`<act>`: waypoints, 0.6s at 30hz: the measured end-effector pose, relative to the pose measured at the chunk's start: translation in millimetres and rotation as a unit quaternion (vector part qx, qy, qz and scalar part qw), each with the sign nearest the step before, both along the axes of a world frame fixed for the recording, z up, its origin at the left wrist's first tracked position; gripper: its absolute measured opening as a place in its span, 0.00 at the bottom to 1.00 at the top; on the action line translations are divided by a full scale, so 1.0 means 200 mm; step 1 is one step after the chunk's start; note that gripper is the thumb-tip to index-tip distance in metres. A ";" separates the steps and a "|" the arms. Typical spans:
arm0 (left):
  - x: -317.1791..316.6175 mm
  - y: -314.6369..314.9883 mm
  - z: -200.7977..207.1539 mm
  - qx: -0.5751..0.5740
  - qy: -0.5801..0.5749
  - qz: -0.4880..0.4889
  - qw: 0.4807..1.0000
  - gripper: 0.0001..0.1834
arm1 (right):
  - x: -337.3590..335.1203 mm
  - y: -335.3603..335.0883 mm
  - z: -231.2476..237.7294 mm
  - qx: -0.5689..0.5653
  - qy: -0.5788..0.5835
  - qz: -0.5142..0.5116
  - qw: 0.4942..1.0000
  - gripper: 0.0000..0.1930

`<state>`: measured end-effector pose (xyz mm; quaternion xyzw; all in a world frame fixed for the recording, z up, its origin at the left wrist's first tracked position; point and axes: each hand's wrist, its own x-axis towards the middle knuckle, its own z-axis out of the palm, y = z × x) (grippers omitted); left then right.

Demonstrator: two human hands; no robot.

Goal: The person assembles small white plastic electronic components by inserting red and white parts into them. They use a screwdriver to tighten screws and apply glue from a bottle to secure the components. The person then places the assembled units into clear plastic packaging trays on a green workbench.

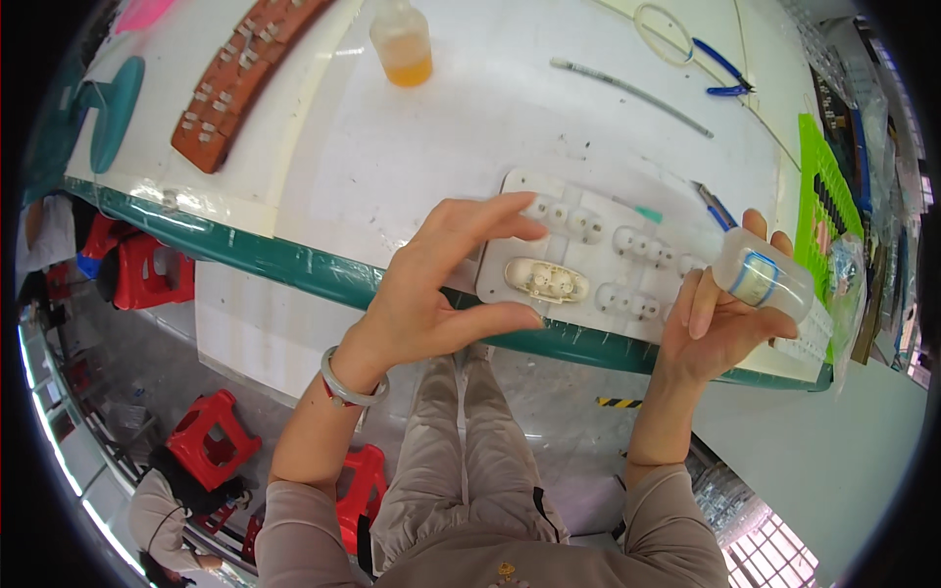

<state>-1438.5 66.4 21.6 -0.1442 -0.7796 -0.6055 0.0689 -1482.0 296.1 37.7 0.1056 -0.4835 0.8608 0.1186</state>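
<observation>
White green-edged table (pixel 470 118), cream oval plastic housing (pixel 546 281) at three o'clock from left hand (pixel 417 284), fingers apart, right hand (pixel 708 331) gripping clear cylindrical plastic bottle (pixel 763 279)

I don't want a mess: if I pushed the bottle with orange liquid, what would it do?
Pushed near its top, the bottle might tip, since it stands upright. It may feel bottom-heavy, because the orange liquid sits only in its lower part. Knocked over, it could roll, as its sides look rounded.
</observation>
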 end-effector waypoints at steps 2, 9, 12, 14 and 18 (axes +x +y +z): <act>0.01 0.00 -0.04 0.075 -0.038 0.049 0.995 0.30 | -0.05 0.00 0.05 0.007 0.067 0.160 0.985 0.24; -0.27 0.05 0.15 -0.167 0.011 0.087 0.982 0.18 | -0.59 -0.22 0.16 0.200 0.002 0.167 0.965 0.34; -0.49 0.12 0.13 -0.259 0.068 0.071 0.961 0.18 | -0.88 -0.44 0.02 0.417 0.133 0.037 0.898 0.35; -0.61 0.17 0.14 -0.291 0.079 0.055 0.952 0.17 | -1.00 -0.56 -0.05 0.460 0.136 0.081 0.873 0.36; -0.72 0.18 0.00 -0.320 0.130 0.040 0.938 0.18 | -1.05 -0.69 -0.02 0.507 0.080 0.150 0.845 0.34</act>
